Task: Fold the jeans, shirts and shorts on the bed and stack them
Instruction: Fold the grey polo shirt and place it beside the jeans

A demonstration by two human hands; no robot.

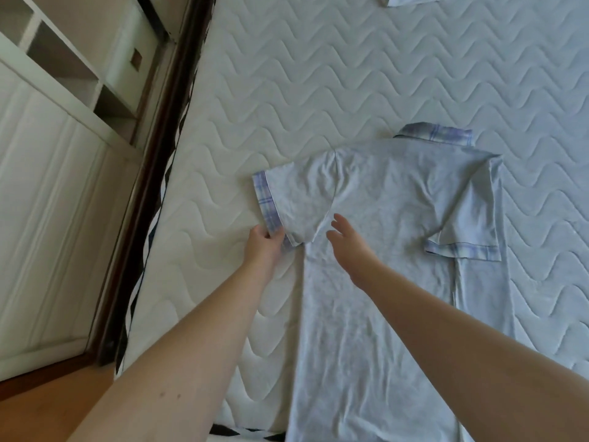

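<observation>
A pale grey polo shirt with lilac plaid collar and sleeve cuffs lies back-up on the white quilted bed. Its right side and right sleeve are folded in over the back. The left sleeve still spreads out flat. My left hand pinches the plaid cuff at that sleeve's lower corner. With straight fingers, my right hand hovers or rests over the shirt near the armpit seam.
Another folded pale garment peeks in at the top edge of the bed. A dark wooden bed frame runs along the left, with a white wardrobe beyond it. A black-and-white patterned sheet edge shows at the bed's near side.
</observation>
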